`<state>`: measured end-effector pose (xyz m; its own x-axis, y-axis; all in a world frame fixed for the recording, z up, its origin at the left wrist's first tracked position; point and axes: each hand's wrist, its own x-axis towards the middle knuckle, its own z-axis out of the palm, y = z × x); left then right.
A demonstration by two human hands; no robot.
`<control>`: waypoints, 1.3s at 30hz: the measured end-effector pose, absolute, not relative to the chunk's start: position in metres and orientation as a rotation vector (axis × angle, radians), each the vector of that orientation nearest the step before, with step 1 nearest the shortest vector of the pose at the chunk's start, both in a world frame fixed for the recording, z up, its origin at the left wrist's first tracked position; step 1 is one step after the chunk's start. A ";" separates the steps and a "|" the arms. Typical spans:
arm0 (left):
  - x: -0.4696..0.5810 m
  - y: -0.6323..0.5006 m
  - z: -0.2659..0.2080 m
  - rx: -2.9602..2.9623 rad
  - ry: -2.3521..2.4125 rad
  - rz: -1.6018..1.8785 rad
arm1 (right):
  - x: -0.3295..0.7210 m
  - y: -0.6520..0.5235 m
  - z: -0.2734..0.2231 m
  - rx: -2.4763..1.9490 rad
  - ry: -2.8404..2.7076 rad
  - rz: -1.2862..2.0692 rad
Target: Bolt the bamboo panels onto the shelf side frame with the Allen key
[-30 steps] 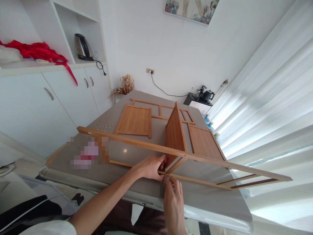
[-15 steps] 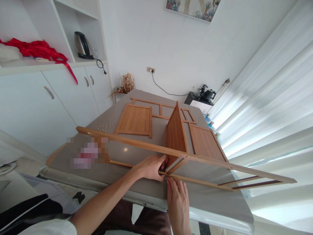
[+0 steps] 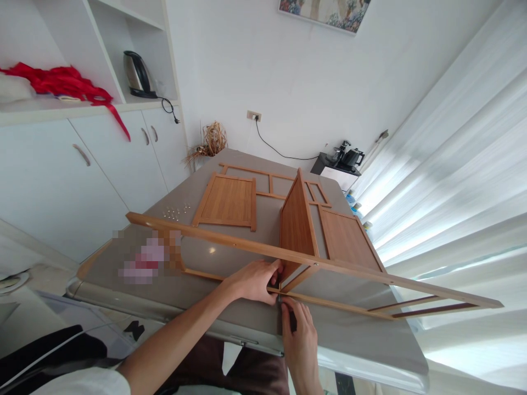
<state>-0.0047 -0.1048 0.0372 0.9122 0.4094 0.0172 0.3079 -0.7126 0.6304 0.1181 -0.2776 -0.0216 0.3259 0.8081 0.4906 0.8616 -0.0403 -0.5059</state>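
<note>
A long wooden frame [image 3: 214, 235] stands on edge along the near side of the table. One wooden panel [image 3: 297, 219] meets it upright, at a right angle. My left hand [image 3: 256, 281] is closed around the frame's lower rail where the panel joins it. Just right of it, my right hand [image 3: 300, 329] pinches at the rail's outer face; a small metal piece shows at its fingertips, too small to name surely. Above, a screw head [image 3: 316, 264] sits in the upper rail. Flat on the table lie another panel [image 3: 226, 200] and a panelled frame [image 3: 352, 233].
Several small metal fittings [image 3: 175, 212] lie on the grey table [image 3: 263, 318] at the left. A blurred-out patch [image 3: 146, 258] covers its near left part. Behind the table, a dark stand [image 3: 335, 167] holds a kettle; curtains [image 3: 465, 164] hang at the right.
My right hand's fingers have shifted and curled a little more at the rail. The left hand and the wooden parts stay in place.
</note>
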 end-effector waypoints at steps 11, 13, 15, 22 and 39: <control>-0.004 -0.105 0.037 2.429 0.526 0.208 | 0.117 -0.277 -0.024 -1.812 -1.454 -0.040; -0.004 -0.105 0.036 2.430 0.531 0.210 | 0.117 -0.277 -0.023 -1.805 -1.450 -0.035; -0.004 -0.105 0.035 2.429 0.535 0.206 | 0.118 -0.278 -0.023 -1.800 -1.451 -0.032; -0.004 -0.106 0.036 2.423 0.537 0.203 | 0.117 -0.280 -0.025 -1.808 -1.457 -0.054; -0.003 -0.104 0.034 2.404 0.517 0.216 | 0.111 -0.281 -0.027 -1.829 -1.581 -0.180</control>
<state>-0.0033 -0.1042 0.0344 0.9080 0.4183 0.0215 0.3091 -0.7038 0.6397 0.1111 -0.2806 -0.0274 0.2448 0.8139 0.5269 0.9114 -0.0078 -0.4115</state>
